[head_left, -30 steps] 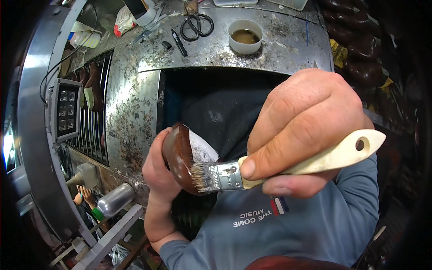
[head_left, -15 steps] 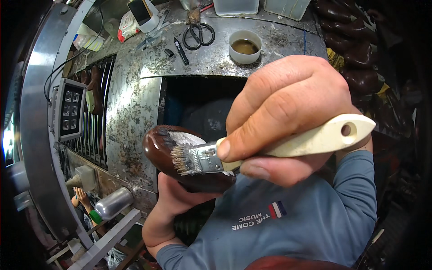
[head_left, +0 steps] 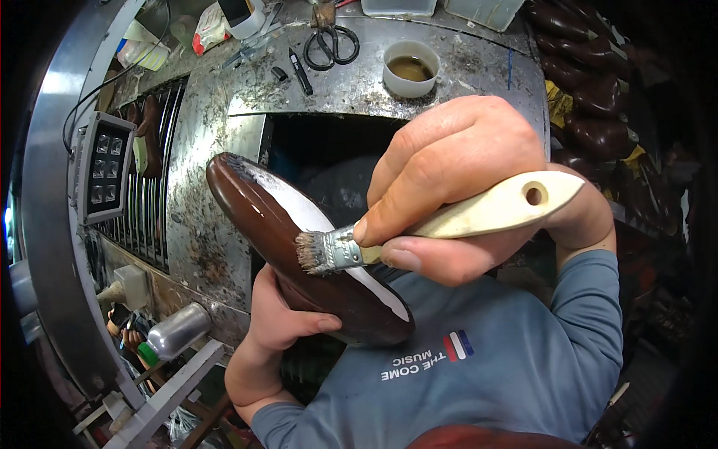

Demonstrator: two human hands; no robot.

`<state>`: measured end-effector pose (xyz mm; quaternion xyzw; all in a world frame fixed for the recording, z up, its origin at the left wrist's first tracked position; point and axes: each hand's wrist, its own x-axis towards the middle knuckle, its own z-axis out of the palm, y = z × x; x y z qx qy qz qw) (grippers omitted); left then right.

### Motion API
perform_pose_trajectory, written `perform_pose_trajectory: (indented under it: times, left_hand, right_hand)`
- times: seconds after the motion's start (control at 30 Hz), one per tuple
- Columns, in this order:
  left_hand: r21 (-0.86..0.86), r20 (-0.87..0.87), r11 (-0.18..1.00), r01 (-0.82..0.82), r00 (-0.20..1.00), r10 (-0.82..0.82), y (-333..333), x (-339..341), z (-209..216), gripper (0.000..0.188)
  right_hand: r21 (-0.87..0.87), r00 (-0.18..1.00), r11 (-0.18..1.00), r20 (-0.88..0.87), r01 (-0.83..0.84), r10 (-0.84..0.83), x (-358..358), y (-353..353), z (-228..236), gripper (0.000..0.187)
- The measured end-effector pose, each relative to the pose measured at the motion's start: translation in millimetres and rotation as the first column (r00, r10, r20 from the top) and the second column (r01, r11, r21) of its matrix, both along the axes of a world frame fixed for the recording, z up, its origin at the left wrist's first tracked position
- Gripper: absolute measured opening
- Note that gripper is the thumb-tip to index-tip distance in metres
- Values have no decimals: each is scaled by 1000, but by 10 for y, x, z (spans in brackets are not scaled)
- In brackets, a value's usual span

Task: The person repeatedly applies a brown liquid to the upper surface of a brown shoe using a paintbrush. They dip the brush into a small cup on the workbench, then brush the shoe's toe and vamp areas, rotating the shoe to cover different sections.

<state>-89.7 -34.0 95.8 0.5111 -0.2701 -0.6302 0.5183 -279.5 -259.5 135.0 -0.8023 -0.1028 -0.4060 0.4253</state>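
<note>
My left hand grips a glossy dark brown shoe from below, the thumb lying along its side. A long white strip shows on the shoe's underside, with a dark patch at the toe end. In my right hand, pinched between thumb and fingers, is a flat paintbrush with a pale handle and a metal ferrule. Its bristles touch the shoe's edge about midway along, beside the white strip. The shoe is held tilted, toe toward the upper left.
A cup of brownish liquid, black-handled scissors and a black pen lie on the stained metal bench. A lamp panel stands left, near a metal bottle. Brown shoes are stacked right.
My left hand has turned the shoe so its length and white underside show more. The brush has moved from near the toe to midway along the edge.
</note>
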Motion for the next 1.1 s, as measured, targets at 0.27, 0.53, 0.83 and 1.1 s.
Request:
perform_pose_trajectory:
  times: [0.27, 0.53, 0.83, 1.1]
  left_hand:
    - [62, -177, 997, -50, 982, 60, -18, -22, -13, 95]
    - [65, -200, 988, -142, 968, 152, 13, -19, -81, 90]
    - [45, -343, 980, -195, 918, 198, 269, 192, -519, 83]
    - [-102, -385, 978, -180, 914, 128, 352, 237, -713, 64]
  right_hand:
    - [32, 998, 999, -56, -39, 41, 1, 32, -113, 13]
    - [136, 978, 976, -97, -172, 186, -39, 114, -268, 10]
    - [295, 979, 952, -160, -79, 130, -244, -102, -312, 15]
    - [-454, 473, 641, -436, 619, -766, -400, -1258, -926, 21]
